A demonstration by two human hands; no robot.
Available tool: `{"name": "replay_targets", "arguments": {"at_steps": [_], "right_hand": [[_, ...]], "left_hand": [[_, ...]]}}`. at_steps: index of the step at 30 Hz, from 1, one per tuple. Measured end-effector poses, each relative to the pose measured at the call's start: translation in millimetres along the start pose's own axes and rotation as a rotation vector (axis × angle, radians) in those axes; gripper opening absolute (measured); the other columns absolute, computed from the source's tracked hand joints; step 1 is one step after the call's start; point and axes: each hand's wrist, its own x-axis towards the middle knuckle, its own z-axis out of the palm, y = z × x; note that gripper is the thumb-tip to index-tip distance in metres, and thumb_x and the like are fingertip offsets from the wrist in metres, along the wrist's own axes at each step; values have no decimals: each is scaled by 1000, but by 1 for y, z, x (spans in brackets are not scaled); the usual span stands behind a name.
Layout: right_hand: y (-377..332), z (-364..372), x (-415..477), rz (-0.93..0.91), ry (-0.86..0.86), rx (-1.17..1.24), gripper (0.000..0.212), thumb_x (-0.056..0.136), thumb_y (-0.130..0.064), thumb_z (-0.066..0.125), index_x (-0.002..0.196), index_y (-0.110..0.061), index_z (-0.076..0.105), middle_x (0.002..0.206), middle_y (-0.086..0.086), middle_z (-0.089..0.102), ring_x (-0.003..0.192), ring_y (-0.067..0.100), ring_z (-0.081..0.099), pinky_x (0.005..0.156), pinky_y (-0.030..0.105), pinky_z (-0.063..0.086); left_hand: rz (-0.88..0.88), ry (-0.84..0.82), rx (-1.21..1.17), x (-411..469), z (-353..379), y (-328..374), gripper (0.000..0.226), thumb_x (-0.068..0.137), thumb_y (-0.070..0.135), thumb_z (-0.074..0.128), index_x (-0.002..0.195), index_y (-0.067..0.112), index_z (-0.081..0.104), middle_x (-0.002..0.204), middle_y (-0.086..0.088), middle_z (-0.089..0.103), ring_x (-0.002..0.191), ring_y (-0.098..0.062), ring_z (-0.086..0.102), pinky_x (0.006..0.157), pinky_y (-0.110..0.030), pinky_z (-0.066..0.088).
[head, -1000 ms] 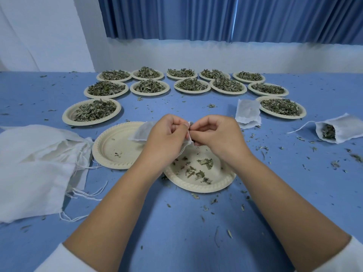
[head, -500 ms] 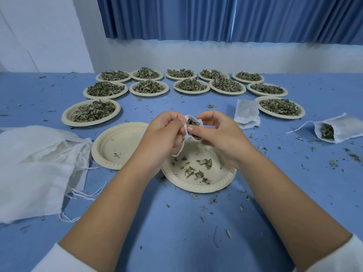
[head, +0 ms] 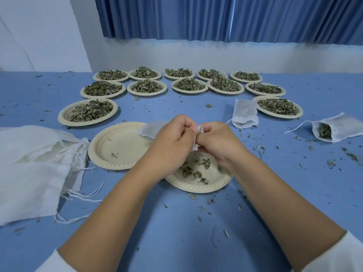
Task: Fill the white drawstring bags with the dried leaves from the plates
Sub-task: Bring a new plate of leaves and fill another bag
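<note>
Across a blue cloth-covered table (head: pixel 176 222), rows of cream paper plates (head: pixel 63 117) heaped with dried green leaves (head: pixel 90 109), set in an arc within reach, seemingly for emptying one at a time. At far left, a large slumped white cloth sack (head: pixel 29 169) with strings trailing. Nearer, an emptied cream plate (head: pixel 117 146) pushed aside, and a nearly bare cream plate (head: pixel 196 188) directly under the hands, likely kept there to catch spills. At right, one small white bag stuffed with leaves (head: pixel 337 128), and another lying flat (head: pixel 244 112).

Above the bare plate, left hand (head: pixel 172 140) and right hand (head: pixel 220 142) touching, both pinching a small white drawstring bag (head: pixel 146 131), with its body poking out leftward.

Compared with half a second ago: bag mouth no longer gaping with leaves showing, now squeezed between curled fingers, probably for closing.
</note>
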Motion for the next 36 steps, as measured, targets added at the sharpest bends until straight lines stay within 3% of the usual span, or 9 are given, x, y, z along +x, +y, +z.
{"name": "replay_targets", "arguments": {"at_steps": [5,9,11,14,17,20,29,33,36], "right_hand": [[1,8,2,-25,162,-269,20,76,7,54,64,-6,62,50,3,57,53,17,53,52,27,42],[3,8,-1,-72,150,-177,22,81,-1,63,63,-9,52,54,-1,49,53,11,46,47,20,42],[2,6,-1,-27,20,1,12,86,-5,66,80,5,62,68,9,60,66,15,61,63,22,56],[-5,-3,0,93,-144,216,17,92,-10,63,94,7,68,84,13,72,84,20,70,84,30,58],[-10,-12,2,129,-228,356,12,91,2,58,97,6,69,90,14,74,88,21,72,78,26,58],[-8,-13,0,104,-253,267,17,88,8,60,99,-1,70,91,9,76,86,16,73,73,19,57],[3,-3,0,-65,-65,49,8,78,1,74,82,-7,72,77,12,74,70,15,71,68,21,56],[4,6,-3,-135,8,-9,13,81,-2,72,92,4,69,83,17,74,76,22,73,78,32,60],[-6,4,-5,-116,-15,-3,15,87,-16,72,97,-4,72,80,3,73,72,11,70,68,23,58]], "left_hand": [[21,-25,80,-1,4,-2,18,99,15,47,83,19,52,51,17,53,46,1,43,55,-24,33],[-22,67,-31,1,2,0,19,98,12,46,83,20,52,49,15,50,39,-1,38,50,-26,29],[-41,115,-65,1,0,1,21,97,10,46,81,21,52,48,15,50,37,0,38,49,-26,29],[-73,176,-117,3,-3,3,22,96,5,44,80,19,51,46,16,48,36,1,38,44,-18,30],[-115,194,-206,3,-5,6,22,97,5,42,82,17,50,47,14,49,35,0,35,38,-14,28],[-137,176,-256,1,-7,9,20,97,3,41,83,15,50,48,13,49,33,-2,32,36,-14,26],[-175,23,-216,-2,-7,13,19,100,6,43,83,11,50,50,7,46,31,-4,27,36,-14,23],[-191,154,-171,1,-4,7,19,99,7,44,83,13,51,44,12,48,30,1,35,36,-12,27],[-160,289,-164,5,-8,3,17,100,14,45,85,14,53,40,15,47,32,2,39,38,-11,28]]}}
